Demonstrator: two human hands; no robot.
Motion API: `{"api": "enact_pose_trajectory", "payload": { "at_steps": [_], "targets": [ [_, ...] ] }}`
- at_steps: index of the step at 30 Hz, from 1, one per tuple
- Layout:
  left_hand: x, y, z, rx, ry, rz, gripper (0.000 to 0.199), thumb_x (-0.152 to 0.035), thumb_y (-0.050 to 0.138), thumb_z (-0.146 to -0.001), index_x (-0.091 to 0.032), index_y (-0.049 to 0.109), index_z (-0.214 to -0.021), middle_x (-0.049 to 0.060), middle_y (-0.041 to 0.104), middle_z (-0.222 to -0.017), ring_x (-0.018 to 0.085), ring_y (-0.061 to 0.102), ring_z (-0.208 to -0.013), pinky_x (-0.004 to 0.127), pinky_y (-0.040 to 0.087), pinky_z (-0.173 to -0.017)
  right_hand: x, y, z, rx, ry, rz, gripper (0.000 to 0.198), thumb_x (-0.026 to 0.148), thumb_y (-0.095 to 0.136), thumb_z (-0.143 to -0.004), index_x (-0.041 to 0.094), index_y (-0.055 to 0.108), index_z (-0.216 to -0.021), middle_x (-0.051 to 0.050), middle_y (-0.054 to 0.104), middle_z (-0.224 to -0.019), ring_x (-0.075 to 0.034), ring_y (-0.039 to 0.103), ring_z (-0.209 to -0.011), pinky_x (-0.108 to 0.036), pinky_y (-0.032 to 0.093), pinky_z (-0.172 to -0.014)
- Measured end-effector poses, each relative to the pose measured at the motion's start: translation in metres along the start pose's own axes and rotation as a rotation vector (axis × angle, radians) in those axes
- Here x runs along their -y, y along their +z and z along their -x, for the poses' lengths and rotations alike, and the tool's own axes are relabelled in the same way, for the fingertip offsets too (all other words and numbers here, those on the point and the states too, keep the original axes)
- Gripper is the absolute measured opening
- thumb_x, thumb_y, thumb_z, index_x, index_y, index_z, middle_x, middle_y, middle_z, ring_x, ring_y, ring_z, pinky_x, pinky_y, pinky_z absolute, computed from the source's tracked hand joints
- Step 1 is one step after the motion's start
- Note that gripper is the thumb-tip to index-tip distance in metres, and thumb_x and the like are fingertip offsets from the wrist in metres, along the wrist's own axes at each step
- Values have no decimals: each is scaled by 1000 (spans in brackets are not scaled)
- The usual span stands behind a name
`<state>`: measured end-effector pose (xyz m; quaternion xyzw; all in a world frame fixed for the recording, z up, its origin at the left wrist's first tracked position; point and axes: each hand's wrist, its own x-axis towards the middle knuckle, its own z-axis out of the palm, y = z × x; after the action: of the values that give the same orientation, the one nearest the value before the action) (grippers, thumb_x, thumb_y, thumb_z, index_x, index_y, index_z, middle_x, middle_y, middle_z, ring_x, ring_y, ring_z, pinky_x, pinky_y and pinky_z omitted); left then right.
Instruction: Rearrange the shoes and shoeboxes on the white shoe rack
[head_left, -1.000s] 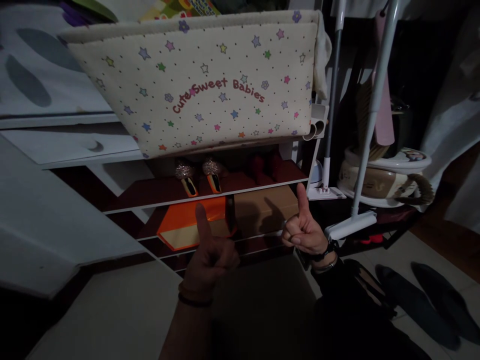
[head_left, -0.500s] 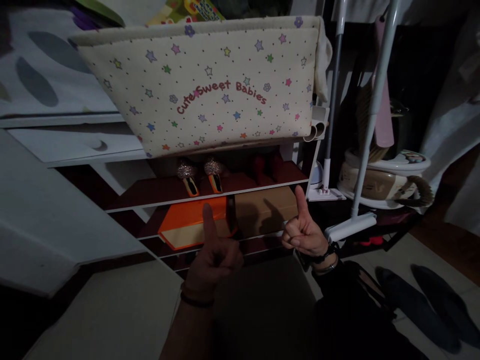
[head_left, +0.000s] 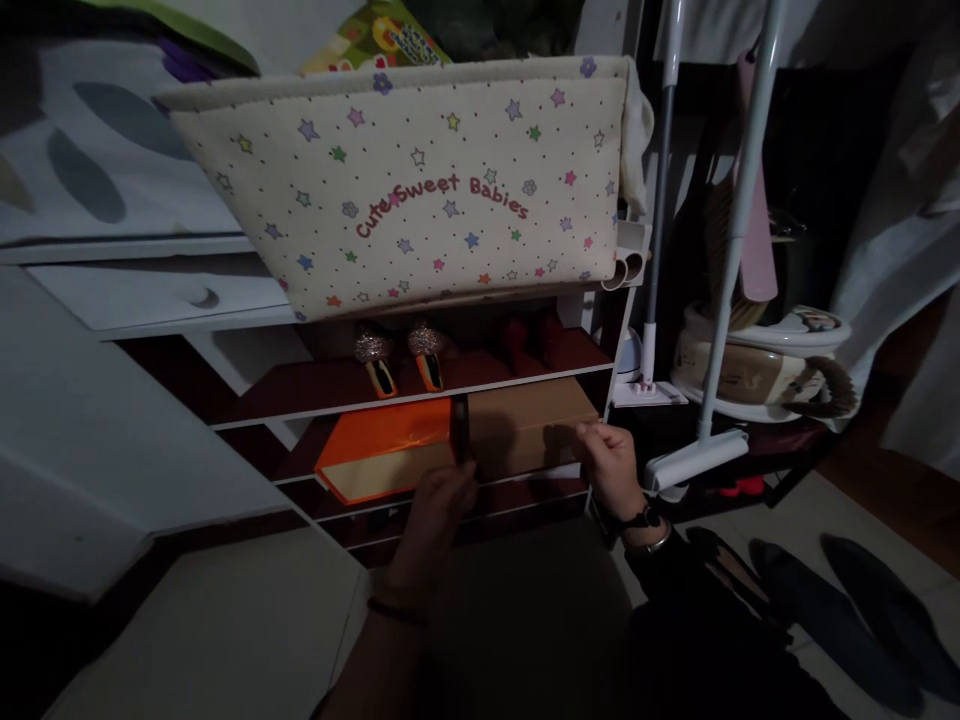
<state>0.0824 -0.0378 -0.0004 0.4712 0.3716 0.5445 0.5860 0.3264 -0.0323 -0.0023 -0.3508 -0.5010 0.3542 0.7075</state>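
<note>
My left hand [head_left: 441, 495] is closed in a loose fist in front of the shelf, nearest the orange box [head_left: 390, 445] and the gap beside it; no object shows in its fingers. Closed too, with fingers curled in, my right hand [head_left: 611, 465] is in front of the right end of the brown box [head_left: 529, 425]. Nothing shows in that hand, and I cannot tell whether it touches the box. Both boxes lie on a dark red shelf board. Above them a pair of glittery heeled shoes [head_left: 397, 350] and dark red shoes [head_left: 529, 335] stand on another board [head_left: 300, 388].
A cream fabric basket [head_left: 450, 240] with printed stars sits on top, overhanging the shelves. At right are a flat mop [head_left: 649, 390], a white squeegee-like mop [head_left: 697, 460], a pink-handled brush [head_left: 757, 240] and a lidded pot [head_left: 735, 365]. Dark slippers [head_left: 832, 610] lie on the floor.
Both raised index fingers have folded down, so each hand is now closed. My left hand has shifted slightly right. The view has tilted a little, so the basket sits lower.
</note>
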Motion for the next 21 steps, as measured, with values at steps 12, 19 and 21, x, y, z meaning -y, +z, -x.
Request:
{"api": "enact_pose_trajectory", "payload": {
  "at_steps": [12, 19, 21],
  "targets": [
    [53, -20, 0, -121, -177, -169, 68, -68, 79, -71, -24, 30, -53, -9, 23, -49, 5, 20, -44, 25, 13, -45, -16, -11, 15, 159, -265, 520, 51, 35, 55, -98, 23, 27, -57, 7, 27, -56, -9, 27, -53, -27, 22, -55],
    [67, -22, -13, -257, -144, 24, 59, -55, 84, -68, -22, 36, -56, -10, 27, -49, 6, 27, -44, 23, 21, -44, -18, -19, 9, 85, -365, 611, 49, 28, 54, -100, 23, 29, -58, 7, 30, -57, -10, 31, -53, -28, 23, -56],
    [69, -18, -16, -294, -157, 94, 51, -49, 87, -63, -20, 45, -61, -9, 37, -54, 7, 38, -48, 22, 30, -47, -17, -20, 5, 46, -396, 643, 48, 28, 55, -100, 23, 31, -59, 6, 32, -59, -10, 33, -55, -28, 24, -57]
  ]
}}
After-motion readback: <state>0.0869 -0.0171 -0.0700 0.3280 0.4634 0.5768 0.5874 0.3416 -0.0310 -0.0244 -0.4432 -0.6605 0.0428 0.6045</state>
